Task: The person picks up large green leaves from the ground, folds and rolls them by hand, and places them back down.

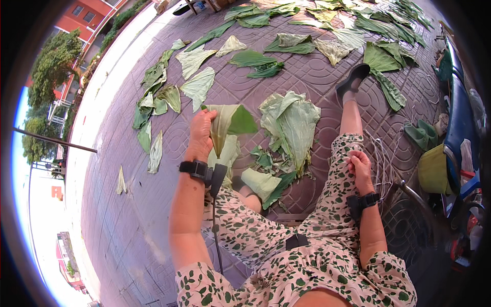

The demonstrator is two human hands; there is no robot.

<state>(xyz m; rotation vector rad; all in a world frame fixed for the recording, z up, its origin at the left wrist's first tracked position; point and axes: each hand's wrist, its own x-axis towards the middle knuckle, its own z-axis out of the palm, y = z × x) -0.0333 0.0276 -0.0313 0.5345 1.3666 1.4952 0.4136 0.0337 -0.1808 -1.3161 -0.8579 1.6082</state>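
My left hand (201,134) is closed round the upper edge of a folded lotus leaf (224,125), which hangs toward the right with a brighter green part at its far side. Beside my right thigh, my right hand (359,166) has its fingers curled in toward the thumb; whatever they may hold is hidden. Between my legs lies a stack of pale, half-dried lotus leaves (292,125) on the paving. A smaller folded leaf (261,183) rests by my left foot, with torn green scraps (263,157) next to the stack.
Many lotus leaves (255,61) are spread over the patterned paving ahead and to the left. Loose white strings (382,161) lie right of my right hand. Green slippers (422,134), a yellow-green bucket (433,170) and a blue vehicle-like object (459,115) stand at the right.
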